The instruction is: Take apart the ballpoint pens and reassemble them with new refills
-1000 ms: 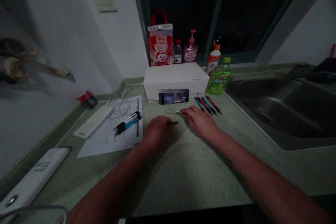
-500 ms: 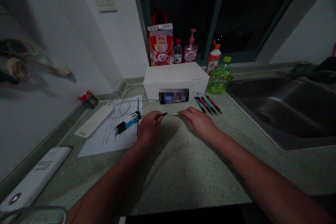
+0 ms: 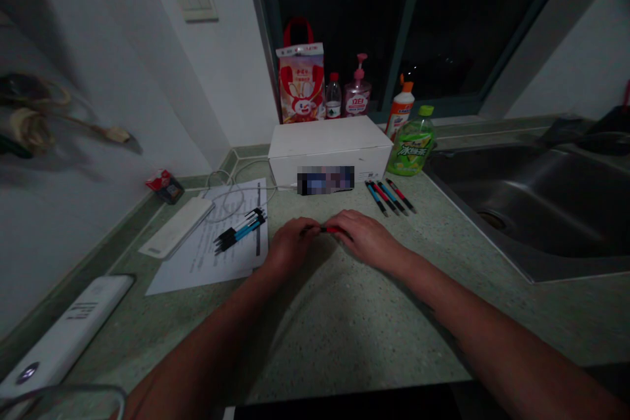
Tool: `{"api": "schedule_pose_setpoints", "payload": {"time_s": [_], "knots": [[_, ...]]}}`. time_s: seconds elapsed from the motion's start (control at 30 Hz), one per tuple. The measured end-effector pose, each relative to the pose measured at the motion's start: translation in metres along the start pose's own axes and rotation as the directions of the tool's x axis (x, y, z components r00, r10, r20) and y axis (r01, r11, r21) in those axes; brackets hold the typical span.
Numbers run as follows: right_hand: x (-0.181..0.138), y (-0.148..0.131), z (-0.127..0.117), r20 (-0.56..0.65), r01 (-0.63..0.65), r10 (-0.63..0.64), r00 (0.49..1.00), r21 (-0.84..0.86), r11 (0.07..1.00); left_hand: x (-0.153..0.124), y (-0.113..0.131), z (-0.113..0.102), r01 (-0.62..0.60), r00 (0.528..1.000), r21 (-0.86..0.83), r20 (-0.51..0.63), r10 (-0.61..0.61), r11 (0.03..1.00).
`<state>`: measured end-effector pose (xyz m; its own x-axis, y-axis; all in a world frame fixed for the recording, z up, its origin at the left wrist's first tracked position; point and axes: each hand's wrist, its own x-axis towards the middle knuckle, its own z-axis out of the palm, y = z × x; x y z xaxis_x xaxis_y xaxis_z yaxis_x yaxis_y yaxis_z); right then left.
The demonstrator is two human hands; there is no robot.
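My left hand point(image 3: 290, 248) and my right hand point(image 3: 367, 237) meet over the green speckled counter, fingers pinched on a pen point(image 3: 325, 230) between them. The pen shows a black part at the left hand and a red part at the right hand. Several finished-looking pens point(image 3: 391, 196) with red and blue barrels lie in a row to the right, just past my right hand. Another small heap of black and blue pens point(image 3: 240, 230) rests on a printed sheet of paper point(image 3: 211, 256) to the left of my left hand.
A white box point(image 3: 329, 147) with a phone point(image 3: 325, 180) leaning on it stands behind the hands. Bottles point(image 3: 411, 144) and a red bag point(image 3: 302, 82) line the window sill. A steel sink point(image 3: 536, 203) lies right. White power banks point(image 3: 176, 226) and a cable lie left.
The hands held a thin refill and a black piece apart, lifted them together, and now sit closer, pinching one pen with a red section showing.
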<state>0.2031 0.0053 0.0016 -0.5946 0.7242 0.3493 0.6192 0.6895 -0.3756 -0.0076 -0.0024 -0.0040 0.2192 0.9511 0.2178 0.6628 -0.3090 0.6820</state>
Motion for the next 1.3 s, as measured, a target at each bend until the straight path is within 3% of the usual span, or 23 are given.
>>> {"api": "schedule_pose_setpoints", "payload": {"time_s": [0.1, 0.3, 0.43, 0.53, 0.67, 0.8, 0.93, 1.3], "knots": [[0.0012, -0.0007, -0.0002, 0.005, -0.02, 0.02, 1.0, 0.024, 1.0, -0.0007, -0.0016, 0.0007, 0.087, 0.996, -0.115, 0.01, -0.086, 0.99], [0.001, 0.0017, -0.0015, -0.02, -0.021, 0.023, 1.0, 0.114, 0.993, -0.0008, -0.0019, 0.0017, -0.028, 0.997, -0.147, -0.073, 0.017, 0.989], [0.0012, 0.0006, -0.0025, -0.029, -0.038, 0.042, 0.999, 0.114, 0.993, -0.0005, 0.001, 0.0016, 0.081, 0.99, -0.265, -0.09, -0.109, 0.961], [0.0013, 0.0001, -0.0029, -0.038, -0.041, 0.045, 0.998, 0.102, 0.994, -0.0003, 0.0023, -0.0005, 0.138, 0.987, -0.238, -0.049, -0.154, 0.961], [0.0013, 0.0015, -0.0017, -0.033, -0.035, 0.038, 0.999, 0.102, 0.994, -0.0001, 0.002, -0.0011, 0.101, 0.989, -0.243, -0.083, -0.124, 0.965], [0.0013, 0.0025, -0.0004, -0.045, -0.031, 0.036, 0.998, 0.109, 0.994, -0.0002, 0.0003, 0.002, 0.15, 0.985, -0.273, -0.041, -0.168, 0.95], [0.0015, 0.0025, -0.0002, -0.056, -0.027, 0.033, 0.998, 0.106, 0.994, -0.0003, -0.0015, 0.0027, 0.093, 0.989, -0.295, -0.082, -0.123, 0.951], [0.0017, 0.0032, -0.001, -0.066, -0.018, 0.024, 0.998, 0.099, 0.995, 0.0, 0.0013, 0.0002, 0.139, 0.987, -0.289, -0.036, -0.156, 0.947]]}}
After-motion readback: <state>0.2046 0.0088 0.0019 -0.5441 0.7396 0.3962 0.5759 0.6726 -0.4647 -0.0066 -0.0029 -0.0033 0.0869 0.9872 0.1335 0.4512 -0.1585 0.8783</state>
